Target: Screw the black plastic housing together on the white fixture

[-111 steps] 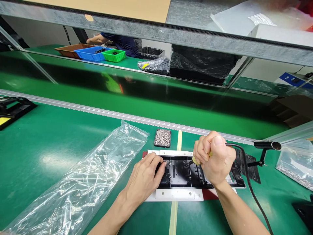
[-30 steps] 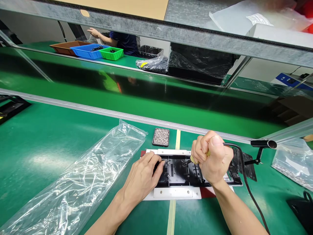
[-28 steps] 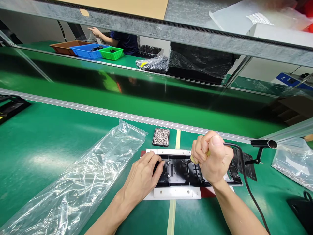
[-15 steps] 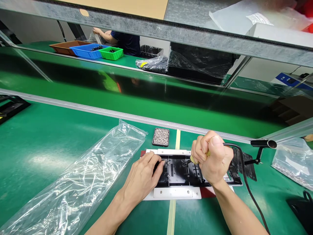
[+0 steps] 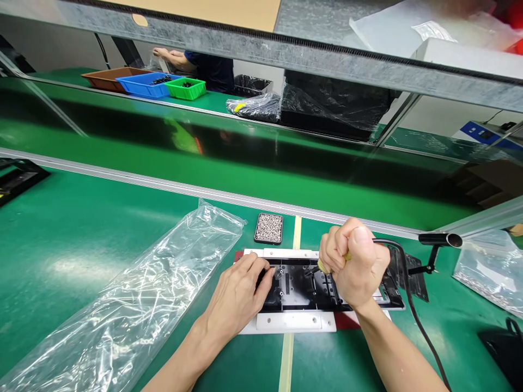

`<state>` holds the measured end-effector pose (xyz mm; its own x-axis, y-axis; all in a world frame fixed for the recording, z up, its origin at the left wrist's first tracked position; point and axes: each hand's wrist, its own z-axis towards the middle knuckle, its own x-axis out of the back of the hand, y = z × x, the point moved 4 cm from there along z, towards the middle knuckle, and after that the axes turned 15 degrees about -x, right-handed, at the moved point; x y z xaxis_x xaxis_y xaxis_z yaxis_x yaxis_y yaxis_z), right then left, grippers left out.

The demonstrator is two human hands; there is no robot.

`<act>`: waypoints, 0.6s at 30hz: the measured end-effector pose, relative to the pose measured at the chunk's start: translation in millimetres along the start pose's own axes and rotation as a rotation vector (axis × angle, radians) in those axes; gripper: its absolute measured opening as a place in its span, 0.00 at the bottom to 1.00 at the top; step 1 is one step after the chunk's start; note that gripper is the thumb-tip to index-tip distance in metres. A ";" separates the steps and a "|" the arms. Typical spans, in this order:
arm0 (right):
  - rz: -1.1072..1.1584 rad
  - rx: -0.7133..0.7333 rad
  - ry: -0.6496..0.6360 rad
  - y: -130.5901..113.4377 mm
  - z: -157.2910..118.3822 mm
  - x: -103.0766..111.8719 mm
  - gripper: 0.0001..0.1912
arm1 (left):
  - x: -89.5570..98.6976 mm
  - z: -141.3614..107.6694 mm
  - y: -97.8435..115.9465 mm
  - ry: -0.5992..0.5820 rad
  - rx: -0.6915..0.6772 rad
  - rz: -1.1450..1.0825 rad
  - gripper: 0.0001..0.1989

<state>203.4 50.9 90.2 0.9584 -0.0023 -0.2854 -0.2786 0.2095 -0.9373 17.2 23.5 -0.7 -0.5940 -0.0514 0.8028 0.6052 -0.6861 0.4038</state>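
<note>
A long black plastic housing [image 5: 300, 291] with moulded posts and ribs lies in a white fixture [image 5: 294, 322]. My left hand [image 5: 244, 286] rests over its left end, thumb and forefinger tips brought close together. Whatever lies between those fingertips is too small or hidden to make out. In a fist, my right hand [image 5: 354, 264] grips what looks like a soldering iron [image 5: 322, 266] by its yellow handle; its dark tip slants down left to the middle of the housing. Behind the fixture stands a small black tray [image 5: 268, 228] filled with tiny silvery metal pieces.
A black cord runs from the right fist past a tube-shaped holder [image 5: 439, 240]. Clear plastic bags lie left [image 5: 134, 305] and right [image 5: 490, 272]. Beyond the green partition are coloured bins [image 5: 145, 86] and a co-worker's arm [image 5: 174, 57]. A metal shelf [image 5: 245, 49] crosses overhead.
Both my hands and the housing look the same as before. Across the partition, the co-worker's hands have shifted slightly.
</note>
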 end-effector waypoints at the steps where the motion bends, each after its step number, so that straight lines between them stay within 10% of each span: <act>1: 0.002 -0.001 0.001 0.0 0.0 -0.1 0.22 | 0.1 0.0 0.0 0.003 -0.002 0.000 0.13; 18: -0.014 -0.009 0.010 0.3 -0.2 -0.2 0.20 | 0.8 0.9 1.5 0.010 -0.012 0.005 0.13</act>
<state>203.1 50.8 89.9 0.9615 -0.0150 -0.2745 -0.2661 0.2003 -0.9429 18.0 23.0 0.9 -0.5962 -0.0623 0.8004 0.6019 -0.6945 0.3943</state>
